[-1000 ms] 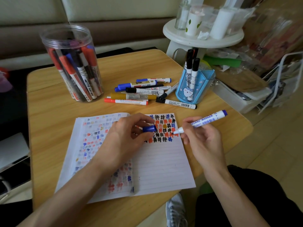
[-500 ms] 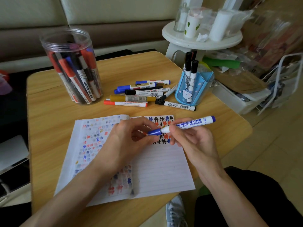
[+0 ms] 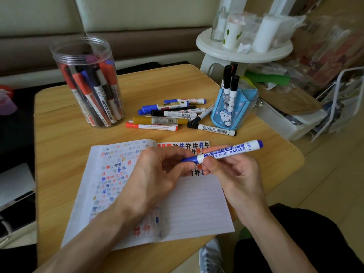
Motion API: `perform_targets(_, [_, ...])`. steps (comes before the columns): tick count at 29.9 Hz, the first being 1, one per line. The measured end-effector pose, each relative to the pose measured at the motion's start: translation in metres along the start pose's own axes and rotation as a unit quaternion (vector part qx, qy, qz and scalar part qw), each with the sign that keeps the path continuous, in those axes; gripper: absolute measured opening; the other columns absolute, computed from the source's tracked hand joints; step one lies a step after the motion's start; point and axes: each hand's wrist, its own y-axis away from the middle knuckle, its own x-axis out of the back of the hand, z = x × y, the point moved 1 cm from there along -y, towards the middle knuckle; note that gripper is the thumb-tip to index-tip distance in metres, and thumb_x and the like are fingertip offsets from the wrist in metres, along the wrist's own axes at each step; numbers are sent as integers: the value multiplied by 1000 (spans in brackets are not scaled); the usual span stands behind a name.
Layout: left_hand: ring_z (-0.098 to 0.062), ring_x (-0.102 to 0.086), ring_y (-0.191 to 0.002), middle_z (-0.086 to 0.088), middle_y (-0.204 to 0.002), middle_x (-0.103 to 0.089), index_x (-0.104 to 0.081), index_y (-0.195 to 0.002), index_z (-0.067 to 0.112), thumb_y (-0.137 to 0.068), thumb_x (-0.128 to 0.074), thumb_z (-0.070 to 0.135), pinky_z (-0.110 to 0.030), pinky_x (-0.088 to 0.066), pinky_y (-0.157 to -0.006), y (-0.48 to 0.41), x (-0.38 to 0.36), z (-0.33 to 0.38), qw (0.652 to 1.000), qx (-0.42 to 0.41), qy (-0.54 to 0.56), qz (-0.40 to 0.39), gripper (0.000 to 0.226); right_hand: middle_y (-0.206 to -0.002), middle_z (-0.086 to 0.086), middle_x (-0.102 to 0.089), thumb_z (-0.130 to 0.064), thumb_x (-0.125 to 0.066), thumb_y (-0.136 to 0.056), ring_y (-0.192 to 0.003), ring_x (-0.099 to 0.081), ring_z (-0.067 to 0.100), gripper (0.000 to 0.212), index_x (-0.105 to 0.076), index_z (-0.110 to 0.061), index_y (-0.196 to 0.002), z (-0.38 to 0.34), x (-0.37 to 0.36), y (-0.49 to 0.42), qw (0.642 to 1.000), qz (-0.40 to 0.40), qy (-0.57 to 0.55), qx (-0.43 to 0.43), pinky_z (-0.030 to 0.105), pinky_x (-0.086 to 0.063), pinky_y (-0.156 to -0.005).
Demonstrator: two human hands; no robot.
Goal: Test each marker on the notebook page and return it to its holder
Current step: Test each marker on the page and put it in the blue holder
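Capped again since a second ago, the blue marker (image 3: 226, 152) is pinched at its cap (image 3: 190, 159) by the left hand (image 3: 157, 170) while the right hand (image 3: 234, 174) grips the barrel, over the notebook (image 3: 197, 209)'s upper half. Testing looks finished. Next probably comes the clear jar (image 3: 86, 83) or the blue holder (image 3: 234, 115), both beyond the notebook.

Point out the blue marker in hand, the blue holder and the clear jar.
blue marker (image 3: 226, 152): head view, on the white printed barrel.
blue holder (image 3: 244, 113): head view, on its front wall, right of the cartoon.
clear jar (image 3: 80, 56): head view, on the near rim.
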Motion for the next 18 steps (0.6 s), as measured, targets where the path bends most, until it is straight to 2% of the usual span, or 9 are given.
perform_targets(4, [-5,-75,-75,14,-84,-78,-75,-89,33,-85,-77,5,-17,-59,-75,-1,-1,2,1000,7,2,10,28,-85,4,-77,-18,-75,-83,-81,-74,15,19,-76,-8,-99,1,-1,0,1000,-3,6,15,24,-59,-74])
perform_targets(8, [-7,-74,-70,11,-78,-78,-75,-87,31,-86,-76,3,-17,-58,-71,-3,-3,4,1000,14,6,15,29,-96,6,-79,-18,-76,-81,-92,-76,18,22,-75,-5,-99,2,-3,-1,1000,8,-6,10,23,-59,-75])
perform_targets(12, [-3,-73,-69,15,-76,-76,-76,-91,31,-89,-75,5,-19,-59,-72,-2,-5,5,999,0,-30,38,25,-95,5,-79,-22,-76,-79,-93,-77,18,21,-75,-11,-97,2,-3,-4,1000,15,-7,14,24,-60,-78])
perform_targets(15, [-3,-73,-70,16,-76,-76,-77,-93,26,-90,-75,8,-17,-57,-71,-3,-5,4,999,-5,-34,33,18,-85,4,-78,-23,-73,-84,-83,-75,13,20,-73,-11,-99,2,-5,-4,1000,9,-3,22,21,-57,-75])
perform_targets(18, [-7,-73,-76,14,-82,-76,-77,-100,22,-91,-75,19,-25,-60,-74,-7,-6,6,998,-7,-56,9,9,-76,9,-73,-20,-69,-91,-74,-70,15,18,-72,-7,-103,1,-1,-6,1000,-11,0,17,23,-56,-74])
